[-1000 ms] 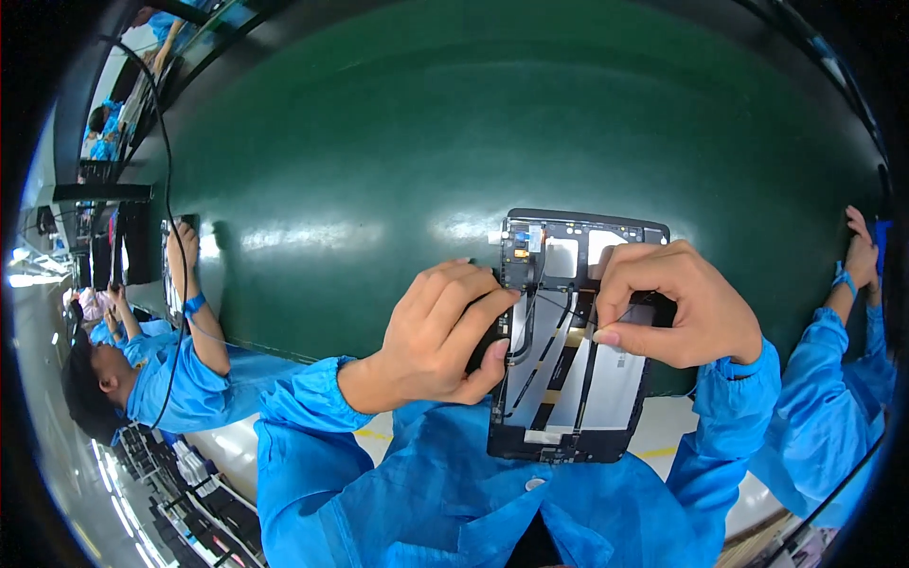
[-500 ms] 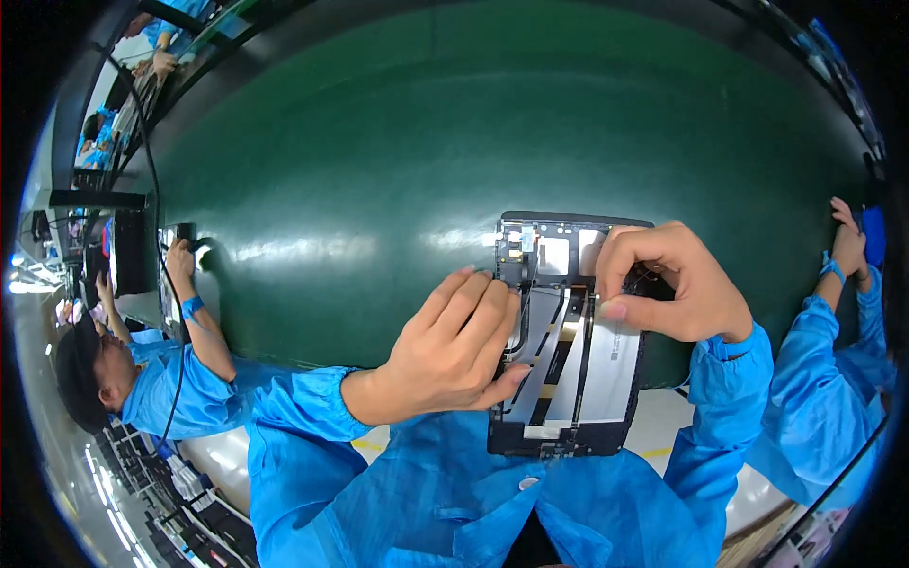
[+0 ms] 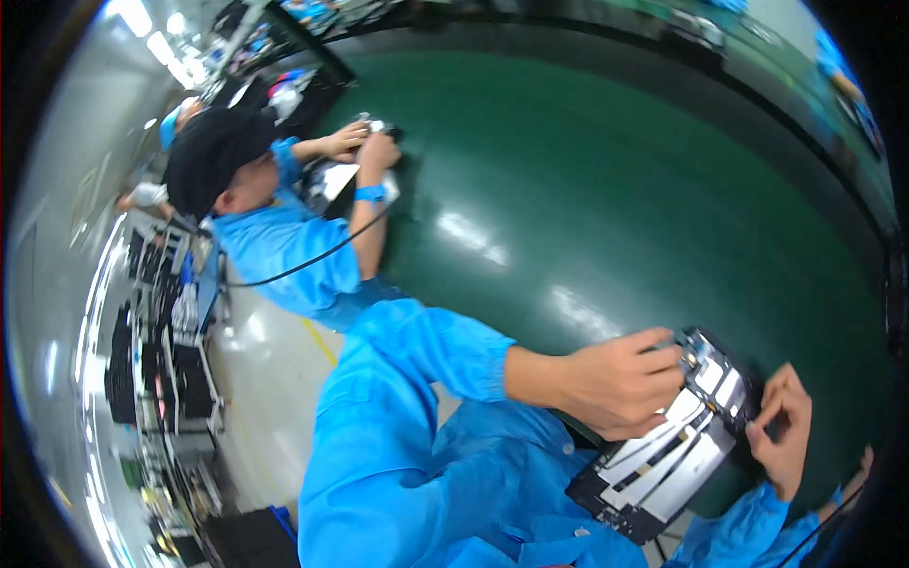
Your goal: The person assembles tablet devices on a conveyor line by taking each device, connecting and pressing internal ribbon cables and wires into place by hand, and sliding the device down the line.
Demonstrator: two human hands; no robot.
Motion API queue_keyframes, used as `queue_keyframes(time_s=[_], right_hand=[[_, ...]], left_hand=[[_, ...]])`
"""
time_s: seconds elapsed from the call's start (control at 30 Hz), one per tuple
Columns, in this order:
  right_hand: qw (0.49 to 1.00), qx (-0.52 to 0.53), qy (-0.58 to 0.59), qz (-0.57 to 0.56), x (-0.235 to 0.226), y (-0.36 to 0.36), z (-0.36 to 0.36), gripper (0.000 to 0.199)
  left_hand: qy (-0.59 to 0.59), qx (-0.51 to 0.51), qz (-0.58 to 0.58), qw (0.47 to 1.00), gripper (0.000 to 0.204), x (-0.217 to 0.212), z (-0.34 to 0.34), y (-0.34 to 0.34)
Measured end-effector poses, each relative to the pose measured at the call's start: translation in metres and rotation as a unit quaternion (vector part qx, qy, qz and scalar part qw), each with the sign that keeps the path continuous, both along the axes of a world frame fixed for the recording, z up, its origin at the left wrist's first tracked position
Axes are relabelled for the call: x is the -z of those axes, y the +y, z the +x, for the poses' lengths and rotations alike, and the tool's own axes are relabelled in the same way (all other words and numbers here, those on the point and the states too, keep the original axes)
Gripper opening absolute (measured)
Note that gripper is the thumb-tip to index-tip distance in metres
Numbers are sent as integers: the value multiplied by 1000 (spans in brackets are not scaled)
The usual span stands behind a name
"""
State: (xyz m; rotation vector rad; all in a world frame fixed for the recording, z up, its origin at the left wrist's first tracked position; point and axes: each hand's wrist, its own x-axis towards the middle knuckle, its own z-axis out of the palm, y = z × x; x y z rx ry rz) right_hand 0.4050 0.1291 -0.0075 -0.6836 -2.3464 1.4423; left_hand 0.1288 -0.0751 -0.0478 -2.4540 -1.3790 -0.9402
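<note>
1. Left hand clamps the opened tablet chassis by its upper edge — apparently steadying it.
2. Right hand pinches at its right edge, fingers together.
3. Chassis lies tilted at the green table edge — near the body.

Your left hand at 4 o'clock, fingers curled over upper left edge of opened tablet chassis, touching it. Your right hand further out at 4 o'clock, fingertips pinched at chassis right edge. Chassis lies tilted on green bench, silver plates and black strips exposed. Co-worker in blue coat at 10 o'clock, hands on another device.
</note>
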Motion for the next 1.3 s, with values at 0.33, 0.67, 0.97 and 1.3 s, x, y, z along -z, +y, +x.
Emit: queue_keyframes(time_s=[0.33, 0.67, 0.97, 1.3], right_hand=[[1000, -29, -7, -8, 35, 21, 13, 54], [988, 3, -151, -3, -3, 6, 22, 44], [964, -74, -193, -168, -30, 8, -25, 14], [967, -125, -154, -160, -17, 10, -12, 13]], left_hand=[[-109, 313, 120, 936, 25, 27, 0, 76], [-194, 346, -34, 917, 32, 18, 22, 62], [-142, 298, -152, 932, 23, -4, -17, 29], [-141, 216, -65, 964, 17, -7, -22, 33]])
